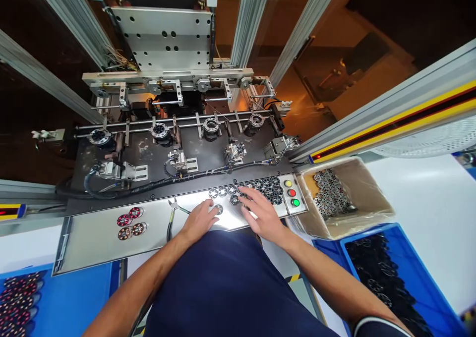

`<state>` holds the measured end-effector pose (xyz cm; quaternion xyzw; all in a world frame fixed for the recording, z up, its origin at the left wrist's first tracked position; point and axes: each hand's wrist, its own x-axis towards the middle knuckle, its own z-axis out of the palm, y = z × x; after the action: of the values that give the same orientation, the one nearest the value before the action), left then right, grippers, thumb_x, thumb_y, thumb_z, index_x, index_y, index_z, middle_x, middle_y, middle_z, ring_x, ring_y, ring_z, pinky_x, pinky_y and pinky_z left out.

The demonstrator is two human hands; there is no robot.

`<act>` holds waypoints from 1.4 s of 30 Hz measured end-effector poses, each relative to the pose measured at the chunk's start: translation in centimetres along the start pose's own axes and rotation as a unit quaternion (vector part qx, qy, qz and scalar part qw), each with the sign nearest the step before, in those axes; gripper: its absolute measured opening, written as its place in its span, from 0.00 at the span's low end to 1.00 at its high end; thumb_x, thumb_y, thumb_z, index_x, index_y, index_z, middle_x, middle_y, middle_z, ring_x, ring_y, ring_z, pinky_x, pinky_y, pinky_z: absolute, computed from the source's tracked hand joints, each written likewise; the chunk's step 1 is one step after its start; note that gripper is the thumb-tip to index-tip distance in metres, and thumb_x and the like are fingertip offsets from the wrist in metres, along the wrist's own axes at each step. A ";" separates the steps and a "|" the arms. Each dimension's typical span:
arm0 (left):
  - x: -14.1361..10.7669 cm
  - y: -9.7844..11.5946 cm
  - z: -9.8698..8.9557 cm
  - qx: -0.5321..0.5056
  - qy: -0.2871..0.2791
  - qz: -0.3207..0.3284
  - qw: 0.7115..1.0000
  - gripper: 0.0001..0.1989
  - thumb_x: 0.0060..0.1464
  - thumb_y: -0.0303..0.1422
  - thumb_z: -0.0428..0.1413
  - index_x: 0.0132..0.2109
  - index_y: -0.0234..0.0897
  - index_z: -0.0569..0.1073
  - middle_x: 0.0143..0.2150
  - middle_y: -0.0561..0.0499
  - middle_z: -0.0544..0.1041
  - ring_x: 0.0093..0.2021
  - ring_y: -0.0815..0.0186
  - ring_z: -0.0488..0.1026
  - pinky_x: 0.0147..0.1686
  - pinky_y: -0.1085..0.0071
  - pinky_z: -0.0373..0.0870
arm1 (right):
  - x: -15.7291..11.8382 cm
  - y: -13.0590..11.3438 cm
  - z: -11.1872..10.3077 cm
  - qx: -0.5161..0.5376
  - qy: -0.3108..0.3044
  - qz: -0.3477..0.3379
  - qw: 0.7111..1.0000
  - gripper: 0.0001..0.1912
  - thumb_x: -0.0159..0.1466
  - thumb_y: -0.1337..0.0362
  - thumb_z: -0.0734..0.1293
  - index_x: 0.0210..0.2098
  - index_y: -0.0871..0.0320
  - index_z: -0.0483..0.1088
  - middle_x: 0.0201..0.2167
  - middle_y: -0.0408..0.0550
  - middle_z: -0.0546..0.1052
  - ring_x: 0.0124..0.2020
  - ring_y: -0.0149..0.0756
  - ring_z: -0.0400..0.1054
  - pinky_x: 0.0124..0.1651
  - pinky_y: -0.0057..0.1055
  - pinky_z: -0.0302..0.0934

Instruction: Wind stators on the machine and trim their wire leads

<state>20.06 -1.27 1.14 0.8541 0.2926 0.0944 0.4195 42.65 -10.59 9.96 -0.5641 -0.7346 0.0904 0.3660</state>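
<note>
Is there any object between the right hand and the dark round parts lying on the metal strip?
Nothing visible stands between the right hand and the dark round parts: its fingers reach over some of them. The pliers lie farther left, beside the left hand.

You can read no text, label, brand or number here; the yellow button [288, 184], red button [292, 193] and green button [295, 202] at your right show no legible lettering.
</note>
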 end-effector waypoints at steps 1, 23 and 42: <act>-0.1 0.0 -0.1 -0.007 0.006 -0.001 1.000 0.15 0.63 0.39 0.57 0.53 0.36 0.73 0.55 0.44 0.75 0.51 0.58 0.75 0.50 0.53 0.74 | -1.1 0.0 0.6 0.005 -0.007 0.010 1.000 0.19 0.66 0.75 0.64 0.56 0.60 0.67 0.56 0.66 0.72 0.58 0.52 0.69 0.57 0.56 0.69; -7.7 10.6 -8.4 -0.341 0.278 -0.126 0.889 0.17 0.55 0.41 0.64 0.49 0.39 0.76 0.40 0.46 0.84 0.38 0.63 0.81 0.39 0.70 0.77 | 9.2 -7.5 0.5 0.314 -0.091 -0.095 0.940 0.11 0.66 0.68 0.69 0.49 0.60 0.76 0.50 0.60 0.77 0.51 0.43 0.72 0.51 0.43 0.70; -10.5 9.1 -12.6 -0.267 0.303 -0.240 0.883 0.32 0.50 0.43 0.66 0.61 0.44 0.72 0.54 0.41 0.81 0.49 0.48 0.81 0.50 0.52 0.79 | 21.9 0.2 -3.2 0.185 -0.312 -0.127 0.923 0.08 0.70 0.69 0.65 0.41 0.60 0.77 0.68 0.54 0.64 0.69 0.40 0.58 0.70 0.40 0.57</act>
<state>10.27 -3.34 16.93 0.5431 0.5648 0.3199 0.5326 42.75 8.22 21.72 -0.3312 -0.8475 0.3487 0.2246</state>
